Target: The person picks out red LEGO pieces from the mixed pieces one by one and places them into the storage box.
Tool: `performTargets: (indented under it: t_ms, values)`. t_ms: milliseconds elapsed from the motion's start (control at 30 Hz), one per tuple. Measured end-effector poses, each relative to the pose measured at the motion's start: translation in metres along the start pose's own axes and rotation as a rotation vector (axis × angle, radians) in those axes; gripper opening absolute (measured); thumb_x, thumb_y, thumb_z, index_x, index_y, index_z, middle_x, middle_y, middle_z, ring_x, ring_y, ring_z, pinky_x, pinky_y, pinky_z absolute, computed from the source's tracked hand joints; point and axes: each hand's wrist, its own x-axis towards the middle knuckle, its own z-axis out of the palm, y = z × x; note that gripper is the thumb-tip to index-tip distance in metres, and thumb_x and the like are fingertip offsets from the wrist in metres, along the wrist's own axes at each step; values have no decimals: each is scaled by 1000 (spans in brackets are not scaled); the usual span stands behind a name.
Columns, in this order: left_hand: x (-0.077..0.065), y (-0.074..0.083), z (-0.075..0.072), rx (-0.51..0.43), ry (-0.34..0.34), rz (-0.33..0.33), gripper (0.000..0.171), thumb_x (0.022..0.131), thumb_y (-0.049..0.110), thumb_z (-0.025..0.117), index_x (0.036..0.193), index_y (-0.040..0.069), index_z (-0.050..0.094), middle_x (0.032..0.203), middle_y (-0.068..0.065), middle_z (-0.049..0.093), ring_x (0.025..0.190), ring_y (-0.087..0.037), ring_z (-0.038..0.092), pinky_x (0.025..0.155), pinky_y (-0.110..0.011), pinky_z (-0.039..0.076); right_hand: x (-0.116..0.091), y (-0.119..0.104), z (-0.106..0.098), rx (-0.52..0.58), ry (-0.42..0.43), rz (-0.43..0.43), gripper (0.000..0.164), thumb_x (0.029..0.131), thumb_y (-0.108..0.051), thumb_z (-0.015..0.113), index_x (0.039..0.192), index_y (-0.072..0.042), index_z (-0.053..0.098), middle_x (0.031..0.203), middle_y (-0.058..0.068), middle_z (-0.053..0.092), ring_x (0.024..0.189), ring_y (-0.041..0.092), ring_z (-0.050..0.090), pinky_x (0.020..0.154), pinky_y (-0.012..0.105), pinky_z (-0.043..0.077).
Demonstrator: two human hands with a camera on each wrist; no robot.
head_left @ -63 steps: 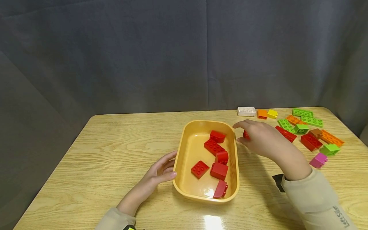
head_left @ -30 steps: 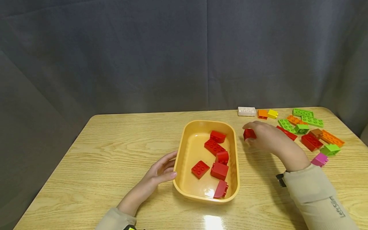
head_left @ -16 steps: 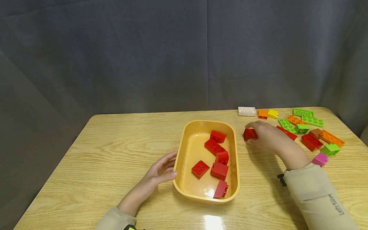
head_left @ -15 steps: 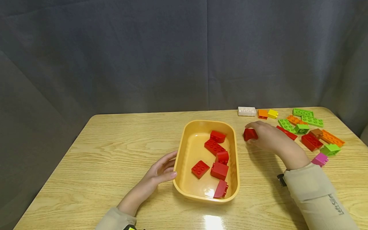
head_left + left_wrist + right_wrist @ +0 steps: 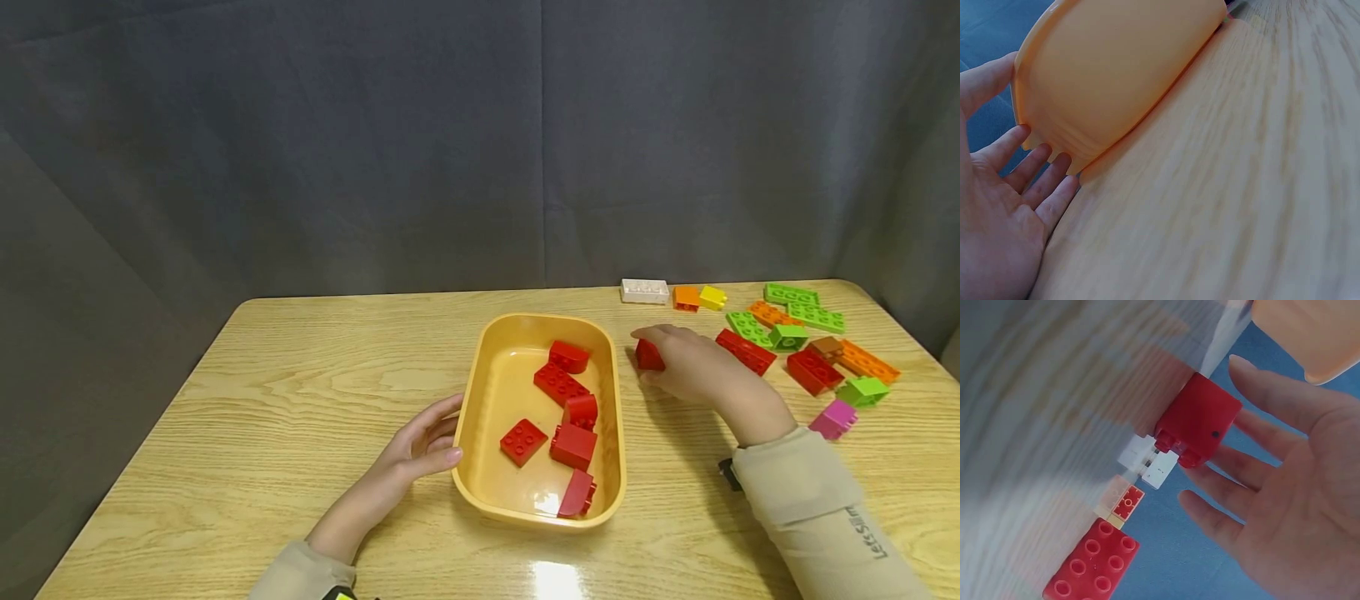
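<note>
My left hand (image 5: pixel 422 442) is at the left side of the yellow tray (image 5: pixel 622 467). In the left wrist view its fairly straight fingers touch the outer wall, with the thumb at the rim. Beyond the tray's right side, my right hand (image 5: pixel 693 367) is over a red toy brick (image 5: pixel 648 356) on the table, hiding part of it. The right wrist view shows this red brick (image 5: pixel 1200 419) on its side, studs outward; the fingers extend behind it and the thumb stands apart from it. Several red bricks lie inside the tray, including a flat four-stud one (image 5: pixel 522 442).
Right of the right hand lie a long red brick (image 5: pixel 746 352), another red brick (image 5: pixel 813 372), a magenta brick (image 5: pixel 832 419) and several green and orange pieces. White (image 5: pixel 644 291), orange (image 5: pixel 686 297) and yellow (image 5: pixel 712 297) bricks line the back edge. A dark curtain (image 5: pixel 390 150) hangs behind.
My right hand first drew right, away from the tray, then shifted slightly left over the red brick, uncovering more of the long red brick. My left hand and the tray stay put.
</note>
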Motion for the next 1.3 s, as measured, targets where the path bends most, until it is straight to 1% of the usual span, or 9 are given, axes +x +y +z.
performTargets:
  t_ms: [167, 433, 767, 1033, 1300]
  values:
    - [1, -1, 0, -1, 4, -2, 68, 95, 13, 59, 155, 5, 28, 152, -23, 37, 136, -36, 40, 107, -35, 38, 0, 0, 0, -10, 15, -19, 58, 85, -9, 76, 136, 6, 52, 131, 32, 55, 121, 50, 51, 100, 62, 40]
    - [1, -3, 0, -8, 4, 10, 67, 96, 14, 58, 154, 1, 28, 151, -25, 37, 136, -38, 39, 106, -32, 39, 1, 2, 0, -4, 2, -22, 55, 84, -6, 76, 133, 7, 54, 125, 30, 59, 115, 47, 56, 95, 60, 45]
    - [1, -2, 0, -2, 4, 5, 67, 95, 13, 59, 154, 3, 28, 151, -24, 38, 135, -36, 41, 106, -34, 39, 2, 4, 0, 8, 3, -23, 50, 82, -3, 77, 127, 7, 57, 114, 26, 64, 102, 41, 61, 88, 58, 49]
    - [1, -2, 0, -14, 0, 8, 67, 95, 14, 59, 154, 2, 28, 151, -25, 38, 135, -37, 41, 106, -32, 40, 1, 5, 0, 4, -19, -7, 51, 80, -3, 79, 125, 7, 58, 110, 24, 66, 95, 38, 62, 86, 56, 51]
    - [1, -4, 0, -19, 1, 12, 68, 95, 14, 60, 154, 2, 28, 150, -25, 38, 134, -38, 42, 105, -32, 40, 1, 7, 1, -3, -26, -25, 54, 76, 0, 81, 124, 9, 57, 106, 23, 66, 92, 36, 61, 86, 54, 50]
